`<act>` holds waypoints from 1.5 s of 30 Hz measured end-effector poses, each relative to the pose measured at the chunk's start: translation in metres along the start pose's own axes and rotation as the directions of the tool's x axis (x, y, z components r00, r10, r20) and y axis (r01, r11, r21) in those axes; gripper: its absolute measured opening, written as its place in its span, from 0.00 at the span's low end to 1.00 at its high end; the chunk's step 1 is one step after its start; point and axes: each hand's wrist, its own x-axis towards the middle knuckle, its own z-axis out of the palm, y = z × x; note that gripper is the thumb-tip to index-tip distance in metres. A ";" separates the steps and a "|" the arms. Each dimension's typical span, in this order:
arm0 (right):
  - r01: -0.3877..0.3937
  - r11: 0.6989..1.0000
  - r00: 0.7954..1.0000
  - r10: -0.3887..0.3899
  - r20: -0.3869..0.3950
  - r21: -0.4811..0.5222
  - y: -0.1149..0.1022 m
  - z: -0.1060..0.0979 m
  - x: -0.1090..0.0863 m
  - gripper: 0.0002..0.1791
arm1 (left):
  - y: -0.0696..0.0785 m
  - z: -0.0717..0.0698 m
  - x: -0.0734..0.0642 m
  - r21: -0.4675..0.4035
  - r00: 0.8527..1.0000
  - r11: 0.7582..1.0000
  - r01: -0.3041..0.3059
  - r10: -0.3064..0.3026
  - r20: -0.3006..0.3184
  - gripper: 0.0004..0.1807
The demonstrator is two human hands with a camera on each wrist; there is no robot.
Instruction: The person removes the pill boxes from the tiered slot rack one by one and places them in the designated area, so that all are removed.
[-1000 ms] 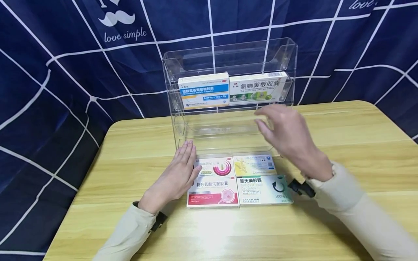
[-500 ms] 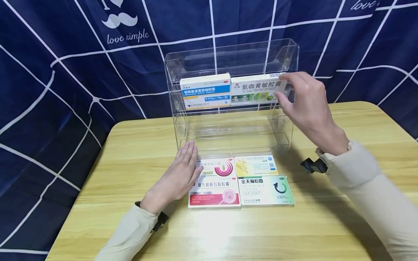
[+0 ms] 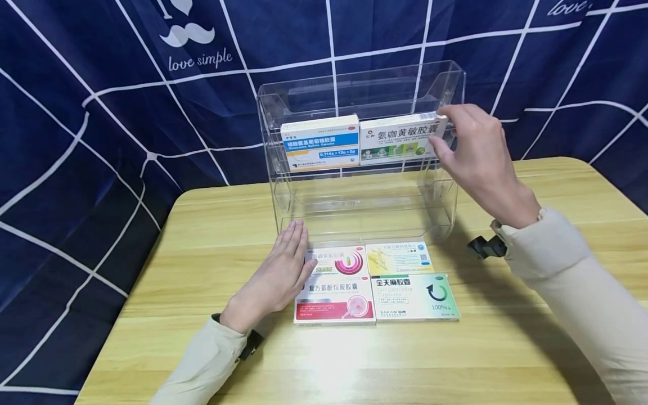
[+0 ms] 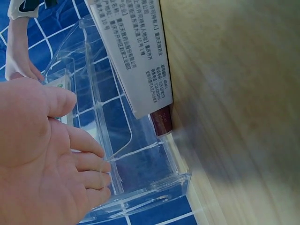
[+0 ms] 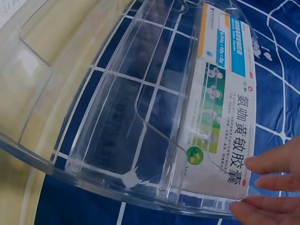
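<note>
A clear acrylic rack [image 3: 364,222] stands on the table, two medicine boxes side by side in its upper tier. One is a blue-and-white medicine box [image 3: 321,143]; right of it is a white-and-green medicine box [image 3: 400,138]. My right hand [image 3: 481,160] holds that box's right end, thumb at the front and fingers at the top corner; its fingertips [image 5: 251,164] lie at the box's edge in the right wrist view. With straight fingers, my left hand [image 3: 273,270] rests at the rack's front left, beside a pink-and-white medicine box [image 3: 341,261].
Near the rack lie a red-and-white box [image 3: 334,304], a yellow-and-white box [image 3: 400,257] and a green-and-white box [image 3: 415,298], packed edge to edge. Behind the wooden table [image 3: 212,225] hangs a dark blue curtain [image 3: 283,34] with white lines. The rack's lower tier holds no box.
My right hand has moved from in front of the rack, up and right, to the white-and-green box's right end. The left hand keeps its place; the view has shifted slightly.
</note>
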 end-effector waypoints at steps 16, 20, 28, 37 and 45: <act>-0.020 1.000 0.997 0.021 0.075 -0.019 0.002 0.000 -0.002 0.21 | 0.003 -0.002 0.000 0.010 1.000 1.000 0.011 -0.011 0.021 0.35; -0.034 0.999 0.995 0.035 0.095 -0.015 0.002 0.000 -0.001 0.21 | 0.003 -0.001 0.000 0.013 1.000 1.000 0.012 -0.012 0.022 0.35; -0.044 0.998 0.994 0.047 0.103 -0.033 0.004 -0.001 0.001 0.20 | 0.003 -0.001 0.000 0.022 1.000 1.000 0.011 -0.011 0.020 0.35; -0.064 0.996 0.984 0.074 0.160 -0.068 0.005 -0.003 0.004 0.20 | 0.004 -0.002 -0.001 0.017 0.999 1.000 0.018 -0.019 0.026 0.35; -0.093 0.990 0.970 0.114 0.216 -0.102 0.004 -0.004 0.009 0.22 | 0.005 -0.002 -0.001 0.007 1.000 1.000 0.015 -0.016 0.018 0.35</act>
